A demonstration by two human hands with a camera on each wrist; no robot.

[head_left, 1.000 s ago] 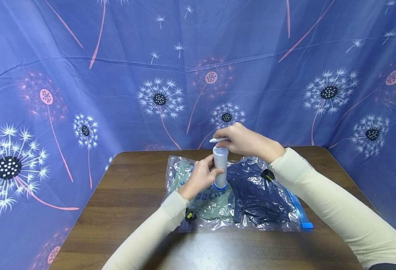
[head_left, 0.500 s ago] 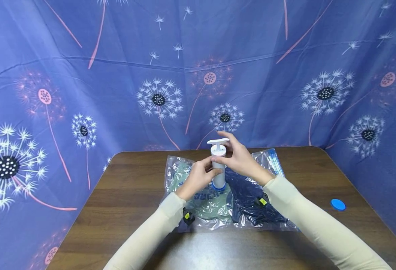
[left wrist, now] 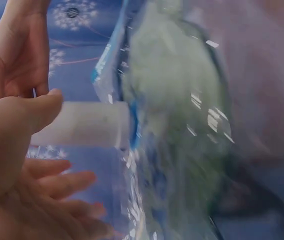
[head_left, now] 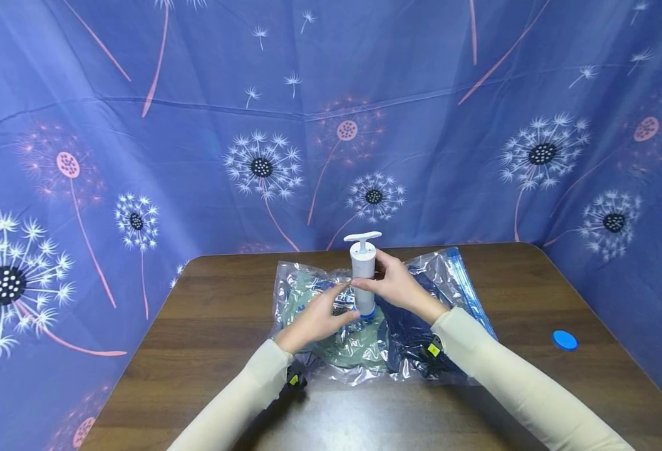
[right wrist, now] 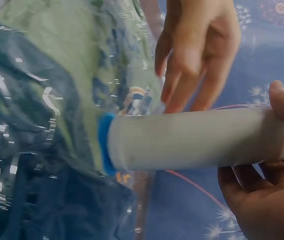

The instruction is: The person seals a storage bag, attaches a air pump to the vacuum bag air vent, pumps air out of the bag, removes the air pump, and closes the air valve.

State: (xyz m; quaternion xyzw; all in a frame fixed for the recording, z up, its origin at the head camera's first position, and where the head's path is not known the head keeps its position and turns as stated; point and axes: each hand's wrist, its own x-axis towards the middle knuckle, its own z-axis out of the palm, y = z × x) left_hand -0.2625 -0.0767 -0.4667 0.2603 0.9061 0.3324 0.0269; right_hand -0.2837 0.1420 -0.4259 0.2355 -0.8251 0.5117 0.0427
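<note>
A white hand pump (head_left: 363, 266) with a T-shaped handle stands upright on the blue valve (head_left: 366, 313) of a clear vacuum storage bag (head_left: 359, 373). Inside the bag lie folded green (left wrist: 177, 70) and dark navy (right wrist: 37, 200) cloth items. My right hand (head_left: 395, 287) grips the upper pump barrel between thumb and fingers, as the right wrist view also shows. Close to the barrel's left side is my left hand (head_left: 314, 318), its fingers loosely spread and apart from it in the left wrist view. The pump handle sits slightly raised above the barrel.
A round blue cap (head_left: 565, 340) lies on the wooden table (head_left: 206, 326) at the right. The bag's blue zip edge (head_left: 468, 288) runs along its right side. Behind the table hangs a blue dandelion-patterned cloth (head_left: 308, 75).
My right hand has come down from the pump handle to its barrel. The left hand has let go of the barrel and moved down and left. The blue cap, earlier hidden, is now visible.
</note>
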